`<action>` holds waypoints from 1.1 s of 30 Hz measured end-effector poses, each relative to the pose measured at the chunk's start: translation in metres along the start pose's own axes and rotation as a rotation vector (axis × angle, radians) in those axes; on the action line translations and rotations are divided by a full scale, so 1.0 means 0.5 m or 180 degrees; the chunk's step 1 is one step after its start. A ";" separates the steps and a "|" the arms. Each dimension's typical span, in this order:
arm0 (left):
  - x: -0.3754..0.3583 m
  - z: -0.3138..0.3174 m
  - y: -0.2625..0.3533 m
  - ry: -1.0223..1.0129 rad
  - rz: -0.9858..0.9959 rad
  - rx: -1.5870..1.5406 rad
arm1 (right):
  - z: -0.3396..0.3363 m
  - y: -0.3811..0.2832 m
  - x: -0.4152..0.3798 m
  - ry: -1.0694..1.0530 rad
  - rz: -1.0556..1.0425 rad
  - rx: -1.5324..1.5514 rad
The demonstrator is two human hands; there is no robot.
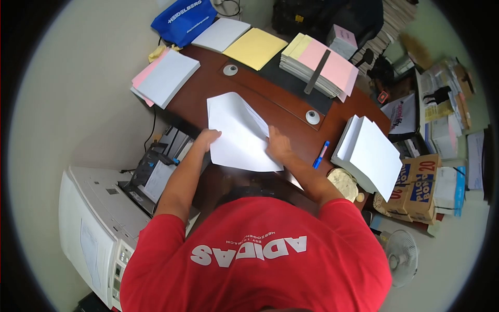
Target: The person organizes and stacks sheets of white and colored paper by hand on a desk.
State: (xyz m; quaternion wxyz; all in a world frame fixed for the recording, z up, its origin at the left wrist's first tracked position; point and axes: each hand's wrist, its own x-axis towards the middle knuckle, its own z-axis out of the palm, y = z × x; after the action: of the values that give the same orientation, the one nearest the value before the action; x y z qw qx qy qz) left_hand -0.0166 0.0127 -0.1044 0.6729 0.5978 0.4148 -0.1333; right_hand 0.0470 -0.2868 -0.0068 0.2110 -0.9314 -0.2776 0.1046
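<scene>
A small sheaf of white paper sheets [236,132] lies on the dark brown wooden desk [208,88] in front of me. My left hand [206,139] grips the sheaf's left edge. My right hand [278,145] presses on its right edge, fingers curled onto the top sheets, which lift slightly there. A blue pen [320,155] lies on the desk just right of my right hand.
Paper stacks ring the desk: white over pink [166,77] at left, white [221,34] and yellow [254,48] at the back, pink and yellow [322,65] under a ruler, a thick white stack [370,155] at right. A printer [99,223] stands lower left, cardboard boxes [418,190] and a fan [400,255] at right.
</scene>
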 end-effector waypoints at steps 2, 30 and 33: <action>-0.027 0.033 0.006 0.0341 0.0368 0.0446 | -0.031 -0.040 0.030 -0.0585 0.0434 -0.0294; -0.155 0.023 0.068 0.1467 0.0629 0.2350 | 0.022 -0.056 0.090 -0.0530 0.1084 0.0283; -0.220 0.061 0.101 0.1376 0.1064 0.2616 | -0.005 -0.102 0.167 -0.0653 0.1370 0.0507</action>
State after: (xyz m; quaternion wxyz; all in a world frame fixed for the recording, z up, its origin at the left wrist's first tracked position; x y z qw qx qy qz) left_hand -0.0387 -0.0375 0.0078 0.2921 0.8862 0.3564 -0.0489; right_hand 0.0925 -0.2021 0.0120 0.2273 -0.9340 -0.0838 0.2627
